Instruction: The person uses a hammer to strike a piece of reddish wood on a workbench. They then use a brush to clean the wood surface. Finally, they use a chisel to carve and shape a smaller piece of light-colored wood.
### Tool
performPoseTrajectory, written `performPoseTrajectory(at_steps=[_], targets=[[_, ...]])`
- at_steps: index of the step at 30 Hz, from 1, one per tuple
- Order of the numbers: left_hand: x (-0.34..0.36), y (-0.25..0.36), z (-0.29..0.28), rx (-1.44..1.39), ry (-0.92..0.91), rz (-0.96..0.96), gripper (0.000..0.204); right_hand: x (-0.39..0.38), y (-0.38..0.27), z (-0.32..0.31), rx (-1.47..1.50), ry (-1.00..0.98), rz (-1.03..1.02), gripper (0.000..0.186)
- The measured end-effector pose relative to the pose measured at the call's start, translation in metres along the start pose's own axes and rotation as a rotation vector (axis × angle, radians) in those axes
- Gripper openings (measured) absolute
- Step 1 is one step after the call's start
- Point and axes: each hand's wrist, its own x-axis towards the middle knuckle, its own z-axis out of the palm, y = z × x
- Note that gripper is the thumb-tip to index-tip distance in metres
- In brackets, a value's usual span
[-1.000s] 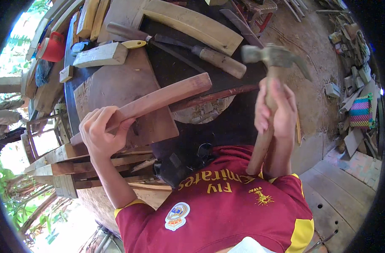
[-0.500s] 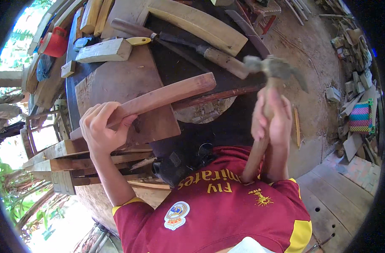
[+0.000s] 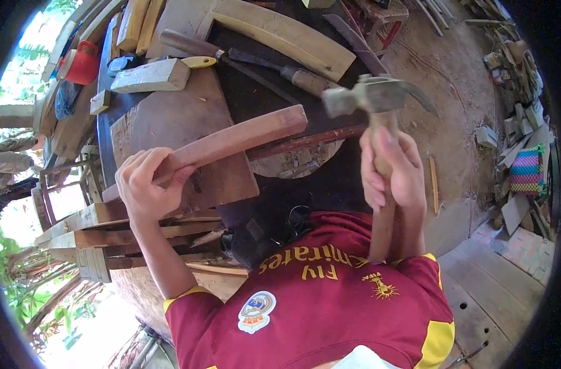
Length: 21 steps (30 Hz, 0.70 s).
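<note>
My left hand [image 3: 152, 184] grips a long reddish wooden bar [image 3: 243, 136] angled over a flat brown board [image 3: 139, 135], its free end pointing up and to the right. My right hand [image 3: 396, 172] is closed around the wooden handle of a claw hammer [image 3: 379, 92]. The hammer's face points left, a little beyond the bar's right end, without visible contact; the claw curves off to the right. Behind the bar lie two wooden-handled bladed tools [image 3: 308, 81] [image 3: 185, 43] on the dark bench top, and a darker red wooden strip [image 3: 311, 140] runs beneath it.
A pale wooden block [image 3: 148, 77], curved plank [image 3: 280, 34], red container [image 3: 79, 64] and more timber crowd the bench's back and left. Lumber pieces [image 3: 96, 234] stick out near my left forearm. A red chair [image 3: 382, 18], scrap wood [image 3: 517, 86] and a woven bag [image 3: 526, 169] stand right.
The hammer dipped slightly by half a second ago; since then its head has swung left, toward the end of the bar. My left hand and the bar stay nearly still.
</note>
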Motion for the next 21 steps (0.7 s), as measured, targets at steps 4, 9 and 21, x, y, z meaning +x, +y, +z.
performPoseTrajectory(at_steps=[4, 9, 21], targets=[[0.01, -0.007, -0.006, -0.024, -0.132, -0.102, 0.034, -0.005, 0.02, -0.027, 0.019, 0.183, -0.223, 0.047], [0.012, -0.017, 0.013, -0.019, -0.011, -0.002, 0.04, -0.021, 0.042, -0.063, -0.166, 0.262, -0.331, 0.054], [-0.012, 0.002, 0.005, -0.153, -0.115, 0.048, 0.063, -0.003, 0.0, -0.046, -0.056, 0.564, -0.437, 0.043]])
